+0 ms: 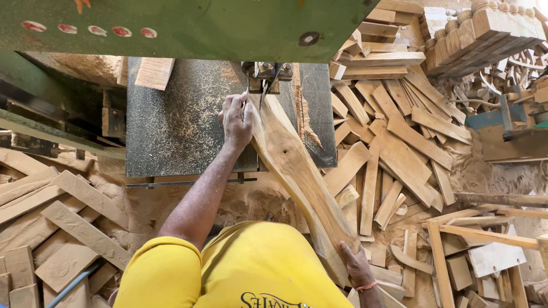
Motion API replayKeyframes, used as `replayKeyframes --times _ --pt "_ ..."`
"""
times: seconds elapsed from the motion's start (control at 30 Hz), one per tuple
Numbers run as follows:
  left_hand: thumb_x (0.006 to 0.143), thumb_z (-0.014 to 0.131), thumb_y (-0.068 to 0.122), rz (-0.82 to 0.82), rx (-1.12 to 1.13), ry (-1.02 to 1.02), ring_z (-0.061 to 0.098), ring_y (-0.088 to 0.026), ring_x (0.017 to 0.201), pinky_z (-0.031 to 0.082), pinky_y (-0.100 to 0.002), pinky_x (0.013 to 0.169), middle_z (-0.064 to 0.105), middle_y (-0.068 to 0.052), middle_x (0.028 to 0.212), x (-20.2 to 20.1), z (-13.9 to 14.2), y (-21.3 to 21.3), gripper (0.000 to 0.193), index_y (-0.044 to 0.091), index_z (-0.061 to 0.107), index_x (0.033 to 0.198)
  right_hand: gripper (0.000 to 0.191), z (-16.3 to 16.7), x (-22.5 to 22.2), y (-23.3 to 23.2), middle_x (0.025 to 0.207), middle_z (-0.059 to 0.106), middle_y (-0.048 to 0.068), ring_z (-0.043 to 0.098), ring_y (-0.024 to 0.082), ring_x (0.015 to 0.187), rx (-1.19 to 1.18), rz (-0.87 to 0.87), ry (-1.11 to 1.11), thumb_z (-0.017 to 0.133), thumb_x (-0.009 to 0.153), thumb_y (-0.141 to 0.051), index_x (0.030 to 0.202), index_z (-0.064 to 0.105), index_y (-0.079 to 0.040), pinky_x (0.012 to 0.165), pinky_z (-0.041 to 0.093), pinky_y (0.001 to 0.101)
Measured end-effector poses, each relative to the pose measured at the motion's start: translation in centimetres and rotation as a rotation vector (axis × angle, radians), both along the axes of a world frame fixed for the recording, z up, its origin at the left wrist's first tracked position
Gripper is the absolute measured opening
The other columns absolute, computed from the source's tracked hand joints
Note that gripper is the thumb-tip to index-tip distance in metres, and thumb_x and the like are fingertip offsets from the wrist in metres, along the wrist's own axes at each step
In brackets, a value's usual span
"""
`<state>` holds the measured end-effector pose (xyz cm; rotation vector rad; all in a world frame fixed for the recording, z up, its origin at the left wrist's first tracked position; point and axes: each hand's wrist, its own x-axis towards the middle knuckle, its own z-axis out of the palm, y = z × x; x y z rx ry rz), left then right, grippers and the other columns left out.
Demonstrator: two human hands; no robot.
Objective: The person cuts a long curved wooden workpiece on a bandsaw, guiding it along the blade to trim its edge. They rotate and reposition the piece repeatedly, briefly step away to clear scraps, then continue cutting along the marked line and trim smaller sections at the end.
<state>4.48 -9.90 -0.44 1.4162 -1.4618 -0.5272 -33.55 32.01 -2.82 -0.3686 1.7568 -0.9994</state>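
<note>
A long curved wooden piece (297, 171) lies slanted across the dark saw table (177, 131), its far end at the blade and guide (267, 77). My left hand (236, 118) presses on the far end of the piece, right beside the blade. My right hand (357, 265) grips the near, lower end, which hangs off the table's edge near my yellow shirt. The green machine body (182, 25) hangs over the blade.
Sawdust covers the table and the floor. Heaps of wood offcuts (394, 131) lie to the right, more planks (63, 222) to the left. A small block (153, 71) rests at the table's back. Turned wooden posts (485, 34) are stacked far right.
</note>
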Motion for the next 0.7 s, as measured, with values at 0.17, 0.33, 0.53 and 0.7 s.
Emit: replayKeyframes --times 0.17,0.33,0.53,0.7 --pt "0.104 0.059 0.019 -0.019 -0.046 0.013 0.057 -0.019 0.11 0.036 -0.04 0.096 0.06 -0.008 0.117 0.2 -0.1 -0.8 0.026 0.009 0.063 0.127 0.085 0.7 1.8 -0.3 0.132 0.063 0.015 0.061 0.022 0.121 -0.011 -0.022 -0.032 0.082 0.082 -0.034 0.144 0.039 0.003 0.105 0.049 0.0347" --pt "0.105 0.058 0.019 -0.044 -0.039 0.008 0.057 -0.018 0.109 0.035 -0.04 0.096 0.06 -0.007 0.117 0.4 0.3 -1.2 0.026 0.009 0.064 0.128 0.078 2.4 4.1 -1.2 0.129 0.066 0.012 0.061 0.022 0.116 -0.095 0.063 0.029 0.081 0.082 -0.037 0.144 0.052 0.001 0.101 0.048 0.0346" --pt "0.104 0.058 0.017 -0.072 -0.034 0.02 0.057 -0.019 0.111 0.034 -0.042 0.096 0.059 -0.008 0.118 0.6 0.5 -1.4 0.027 0.008 0.063 0.129 0.074 3.5 6.1 -1.7 0.13 0.067 0.012 0.061 0.021 0.117 -0.097 0.026 0.061 0.08 0.083 -0.036 0.143 0.054 0.0 0.101 0.048 0.0351" --pt "0.104 0.06 0.018 -0.087 -0.051 0.03 0.056 -0.021 0.112 0.035 -0.041 0.099 0.059 -0.008 0.116 0.7 0.7 -1.7 0.024 0.009 0.064 0.126 0.077 4.3 7.5 -1.9 0.132 0.065 0.012 0.061 0.022 0.119 -0.078 -0.03 0.042 0.081 0.081 -0.036 0.143 0.052 -0.002 0.102 0.048 0.0367"
